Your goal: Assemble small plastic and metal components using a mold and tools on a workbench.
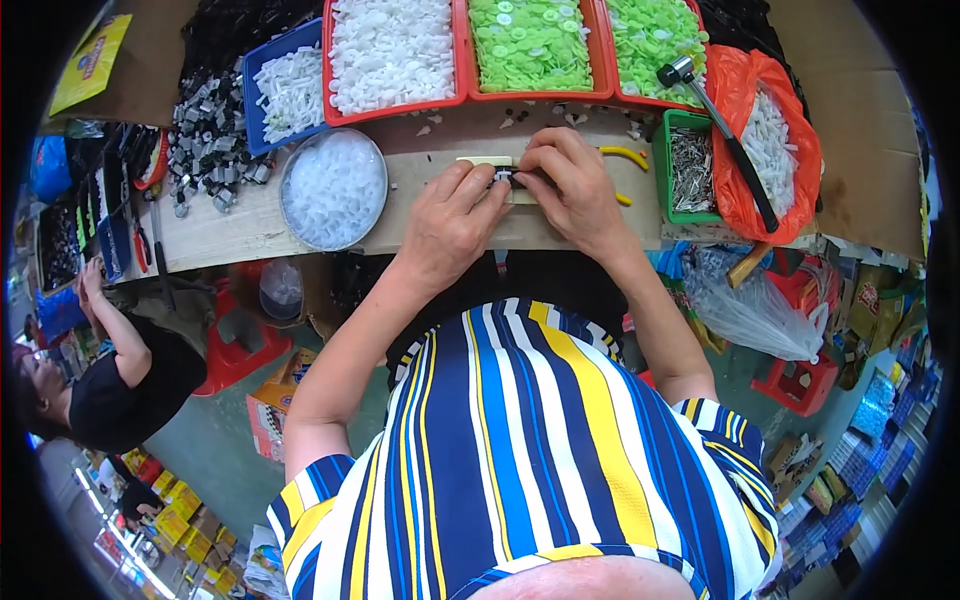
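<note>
My left hand (450, 225) and my right hand (575, 190) meet at the middle of the workbench (420, 150). Between their fingertips is a small black and white plastic part (503, 174), pinched from both sides. Fingers cover much of it, so its exact kind cannot be made out. Just behind it lies a pale cream block (485, 160), partly hidden by my hands. Beside my right hand, yellow-handled pliers (627, 153) lie partly behind the fingers. To the left of my left hand stands a round metal dish holding translucent white plastic pieces (335, 190).
Red trays (465, 60) of white and green plastic pieces line the back. A blue tray (252, 95) and loose grey-black parts (215, 140) lie left. Right are a green box (665, 170) of metal pins and a hammer (735, 150) across an orange bag (730, 75). A co-worker (130, 360) works left.
</note>
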A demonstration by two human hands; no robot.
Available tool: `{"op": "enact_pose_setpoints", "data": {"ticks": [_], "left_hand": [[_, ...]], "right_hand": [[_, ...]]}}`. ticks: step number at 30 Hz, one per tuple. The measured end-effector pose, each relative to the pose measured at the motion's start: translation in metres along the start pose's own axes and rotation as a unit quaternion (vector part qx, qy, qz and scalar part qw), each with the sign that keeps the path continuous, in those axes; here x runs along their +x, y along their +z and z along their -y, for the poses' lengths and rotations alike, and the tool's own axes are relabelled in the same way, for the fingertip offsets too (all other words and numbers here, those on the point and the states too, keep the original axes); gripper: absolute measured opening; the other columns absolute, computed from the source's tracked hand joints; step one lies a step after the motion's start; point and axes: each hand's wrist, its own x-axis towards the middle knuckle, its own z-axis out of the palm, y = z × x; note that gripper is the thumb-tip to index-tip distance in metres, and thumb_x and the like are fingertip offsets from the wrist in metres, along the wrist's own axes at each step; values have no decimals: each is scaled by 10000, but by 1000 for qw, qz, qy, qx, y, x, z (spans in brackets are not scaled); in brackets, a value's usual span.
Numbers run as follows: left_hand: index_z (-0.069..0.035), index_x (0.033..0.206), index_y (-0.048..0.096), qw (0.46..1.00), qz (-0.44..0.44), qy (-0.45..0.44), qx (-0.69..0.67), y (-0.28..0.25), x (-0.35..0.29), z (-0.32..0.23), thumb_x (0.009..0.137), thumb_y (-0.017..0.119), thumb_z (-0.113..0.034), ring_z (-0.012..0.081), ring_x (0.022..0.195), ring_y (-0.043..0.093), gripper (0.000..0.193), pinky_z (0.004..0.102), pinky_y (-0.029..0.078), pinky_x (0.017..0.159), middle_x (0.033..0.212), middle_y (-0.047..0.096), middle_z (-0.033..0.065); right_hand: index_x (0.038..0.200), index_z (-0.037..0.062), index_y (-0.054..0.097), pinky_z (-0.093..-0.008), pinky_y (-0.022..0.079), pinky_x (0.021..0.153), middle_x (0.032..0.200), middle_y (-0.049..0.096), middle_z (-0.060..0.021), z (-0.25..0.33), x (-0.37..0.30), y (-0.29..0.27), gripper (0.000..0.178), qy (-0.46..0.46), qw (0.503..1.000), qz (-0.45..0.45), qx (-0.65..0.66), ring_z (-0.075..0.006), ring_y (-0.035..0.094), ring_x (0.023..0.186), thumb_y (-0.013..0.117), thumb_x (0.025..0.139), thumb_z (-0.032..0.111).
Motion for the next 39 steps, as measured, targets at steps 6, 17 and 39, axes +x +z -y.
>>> {"op": "enact_pose_setpoints", "data": {"ticks": [6,17,39], "left_hand": [[-7,958,697,994,44,-52,-86,-18,14,2,761,767,-49,280,878,606,214,376,507,739,964,618,119],[-8,942,715,999,-32,-2,-25,-2,111,52,803,718,-47,316,938,597,145,401,506,807,922,650,129],[-17,925,746,999,-27,2,-24,13,139,75,826,721,-93,281,816,644,128,380,510,745,858,709,128]], "right_hand": [[901,33,632,-412,494,755,946,611,-119,-12,-19,-74,127,67,982,-96,-146,-313,634,891,716,805,30],[958,-18,668,-440,485,750,906,596,-161,-43,-49,-112,118,202,930,-3,-308,-353,625,863,662,858,44],[903,25,663,-456,494,700,854,624,-132,-61,-45,-106,88,207,949,-77,-226,-339,640,824,680,836,80]]}}
